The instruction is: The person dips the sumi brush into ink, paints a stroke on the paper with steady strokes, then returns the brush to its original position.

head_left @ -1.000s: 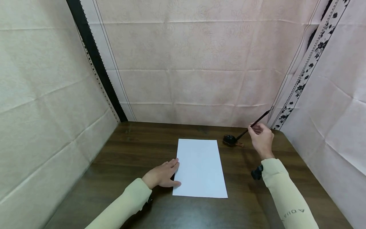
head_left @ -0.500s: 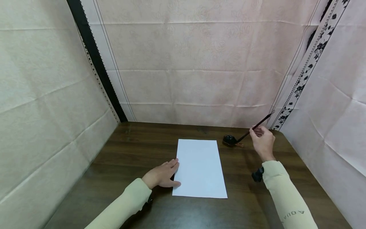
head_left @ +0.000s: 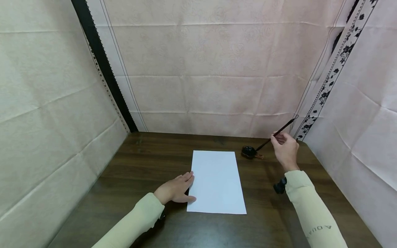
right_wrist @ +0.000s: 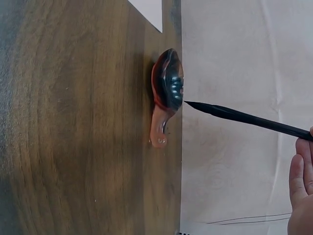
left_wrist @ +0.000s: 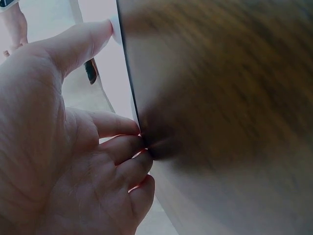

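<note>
A writing brush with a black tip slants in my right hand, pinched between thumb and fingers partway along its shaft. Its loop-ended top points up and to the right. The tip hangs close by a glossy black ink dish, whose reddish-brown curled foot shows in the right wrist view. My left hand rests at the left edge of a blank white sheet of paper. In the left wrist view its thumb lies on the paper and the other fingertips sit right at the edge.
The dark brown wooden table carries the sheet and the dish. Pale patterned cloths hang behind it and along both sides. A black camera is strapped at the right wrist.
My right hand and the brush have dipped slightly, then risen again, ending a touch further right. The left hand and the paper stay in place.
</note>
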Action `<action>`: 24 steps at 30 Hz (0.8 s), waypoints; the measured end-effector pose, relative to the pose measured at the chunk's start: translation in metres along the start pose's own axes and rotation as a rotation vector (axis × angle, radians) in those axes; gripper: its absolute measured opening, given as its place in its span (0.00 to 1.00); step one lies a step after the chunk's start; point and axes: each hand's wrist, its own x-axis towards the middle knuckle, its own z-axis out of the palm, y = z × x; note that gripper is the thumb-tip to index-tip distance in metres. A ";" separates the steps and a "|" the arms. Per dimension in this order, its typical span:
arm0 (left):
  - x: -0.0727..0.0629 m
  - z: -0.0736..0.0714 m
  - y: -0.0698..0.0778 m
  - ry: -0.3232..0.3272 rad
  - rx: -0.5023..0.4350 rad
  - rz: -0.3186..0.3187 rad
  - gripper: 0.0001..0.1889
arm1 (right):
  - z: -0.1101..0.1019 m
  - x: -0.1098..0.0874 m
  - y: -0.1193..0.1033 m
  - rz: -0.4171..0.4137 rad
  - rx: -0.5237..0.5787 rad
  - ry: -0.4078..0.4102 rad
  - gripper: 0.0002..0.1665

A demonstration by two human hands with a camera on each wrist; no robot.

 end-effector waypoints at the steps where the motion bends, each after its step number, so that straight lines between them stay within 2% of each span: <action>1: 0.000 0.000 0.000 0.000 -0.001 0.000 0.47 | 0.000 0.001 -0.001 0.004 -0.002 -0.005 0.15; 8: 0.000 0.000 -0.001 0.009 -0.005 -0.001 0.48 | 0.004 -0.004 -0.001 0.013 0.010 -0.022 0.17; 14: 0.002 0.002 -0.001 0.006 -0.004 0.000 0.48 | 0.005 -0.008 0.009 0.017 -0.005 -0.011 0.13; 24: 0.000 0.001 -0.001 -0.001 -0.006 -0.013 0.48 | 0.003 -0.001 0.007 -0.025 -0.032 -0.005 0.14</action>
